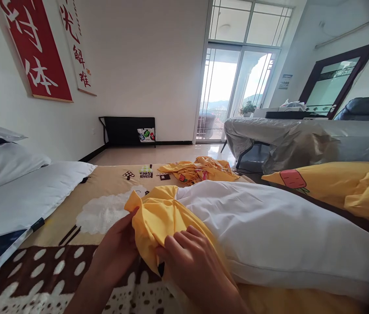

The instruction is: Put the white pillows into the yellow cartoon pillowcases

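A white pillow [269, 226] lies across the bed in front of me, its near end partly inside a yellow pillowcase [158, 213]. My left hand [117, 250] grips the bunched yellow cloth at its left edge, fingers closed on it. My right hand [194, 261] pinches the same cloth lower down, close to the pillow's near edge. The pillowcase covers only the pillow's left end; the remaining length shows bare white.
The bed sheet [106, 209] is tan and brown with cartoon prints. White pillows [11, 192] are stacked at the left. More yellow bedding lies crumpled ahead [200, 170] and at the right [350, 185]. A plastic-covered table [282, 135] and balcony doors [233, 91] stand beyond.
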Available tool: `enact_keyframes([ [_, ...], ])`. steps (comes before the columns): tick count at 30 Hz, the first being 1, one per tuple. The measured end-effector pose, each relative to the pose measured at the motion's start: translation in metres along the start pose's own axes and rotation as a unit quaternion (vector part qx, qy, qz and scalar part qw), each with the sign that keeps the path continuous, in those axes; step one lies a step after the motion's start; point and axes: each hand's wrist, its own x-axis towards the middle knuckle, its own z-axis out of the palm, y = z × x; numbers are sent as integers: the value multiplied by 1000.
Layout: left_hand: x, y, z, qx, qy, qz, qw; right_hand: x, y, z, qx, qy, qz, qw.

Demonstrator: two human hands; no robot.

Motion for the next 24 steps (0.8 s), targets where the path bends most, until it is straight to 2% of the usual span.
enact_keyframes([
  [6,-14,-2,4,-28,3,-2,1000,-11,3,-17,-15,-76,22,997],
  [9,-16,0,4,-21,-1,-5,1000,-13,7,-26,8,-59,34,998],
  [13,-21,3,8,-36,9,4,999,-14,21,-42,45,-37,86,995],
  [16,-26,4,12,-40,12,13,999,-14,26,-48,65,-66,98,991],
  [18,-28,4,12,-40,14,15,999,-14,21,-42,75,-100,65,990],
  [22,-23,3,13,-34,27,-41,998,-19,-4,-4,54,-203,-87,974],
  [24,-20,2,13,-24,37,-58,997,-21,-12,9,23,-226,-110,968],
])
